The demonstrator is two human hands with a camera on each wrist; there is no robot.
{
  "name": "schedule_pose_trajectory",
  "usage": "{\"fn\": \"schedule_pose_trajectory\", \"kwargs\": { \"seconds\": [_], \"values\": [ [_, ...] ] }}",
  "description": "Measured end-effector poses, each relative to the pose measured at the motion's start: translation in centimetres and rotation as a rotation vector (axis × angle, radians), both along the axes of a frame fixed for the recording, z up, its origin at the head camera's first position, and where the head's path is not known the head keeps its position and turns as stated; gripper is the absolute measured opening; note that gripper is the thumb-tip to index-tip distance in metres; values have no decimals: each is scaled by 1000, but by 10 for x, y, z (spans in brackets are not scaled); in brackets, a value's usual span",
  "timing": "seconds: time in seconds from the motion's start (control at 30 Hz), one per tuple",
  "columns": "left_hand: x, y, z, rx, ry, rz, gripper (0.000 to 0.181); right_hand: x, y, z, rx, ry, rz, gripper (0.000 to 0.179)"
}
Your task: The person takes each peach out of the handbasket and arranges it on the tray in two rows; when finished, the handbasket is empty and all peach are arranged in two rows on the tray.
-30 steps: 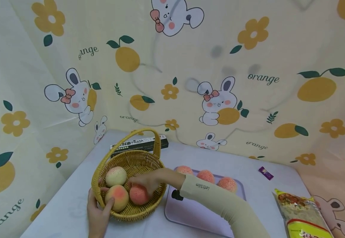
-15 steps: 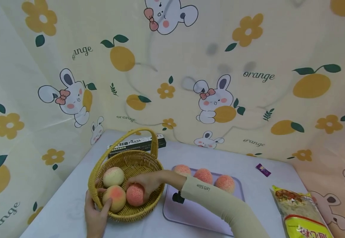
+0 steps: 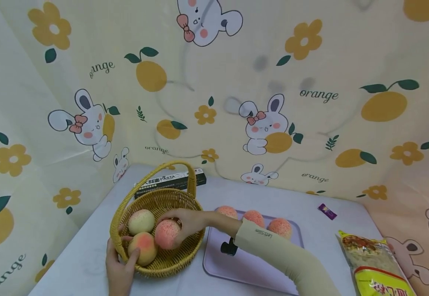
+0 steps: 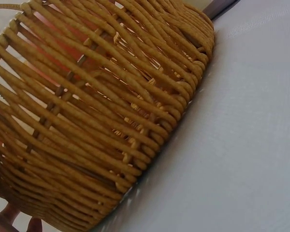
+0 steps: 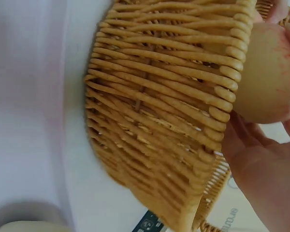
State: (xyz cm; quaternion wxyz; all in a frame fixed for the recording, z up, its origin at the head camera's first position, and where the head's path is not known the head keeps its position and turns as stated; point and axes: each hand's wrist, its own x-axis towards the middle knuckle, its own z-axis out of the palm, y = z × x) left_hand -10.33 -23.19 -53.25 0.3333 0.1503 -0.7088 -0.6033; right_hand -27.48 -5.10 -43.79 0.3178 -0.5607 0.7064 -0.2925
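Note:
In the head view a yellow woven basket [image 3: 170, 269] with a tall arched handle stands at centre left. My left hand [image 3: 119, 263] grips its left side by the foot of the handle, thumb over the rim. My right hand [image 3: 188, 224] reaches in from the right and holds a speckled pink peach [image 3: 167, 235], fingers over its top and thumb below. A pale peach [image 3: 141, 222] and an orange-red peach [image 3: 144, 248] lie in the basket to its left. The right wrist view shows the held peach [image 5: 268, 77] at rim height. Basket weave [image 4: 96, 106] fills most of the left wrist view.
A lilac tray [image 3: 244, 273] right of the basket bears three pink peaches [image 3: 280, 228], partly behind the right sleeve. Behind the basket lies a black-and-white pasta box [image 3: 173, 181]. A small purple packet [image 3: 327, 211] and a yellow food bag [image 3: 377, 263] lie at the right.
My right hand has lifted the held peach from low in the basket to a higher position. My left hand keeps its grip, and the head view has shifted slightly.

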Motion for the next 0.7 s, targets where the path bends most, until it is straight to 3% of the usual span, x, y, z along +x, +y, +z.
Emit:
{"fn": "schedule_pose_trajectory", "kwargs": {
  "seconds": [0.2, 0.43, 0.7],
  "values": [
    [-1, 0, 0, -13, 1, -3, 59, 4, 25, 6, -91, -122, -173, 68],
    [-2, 2, -1, -24, -13, 21, 73, 16, 61, 11, -181, -280, -281, 64],
    [-1, 2, -1, -30, -2, 20, 71, 29, 104, 17, -269, -326, -418, 69]
  ]
}}
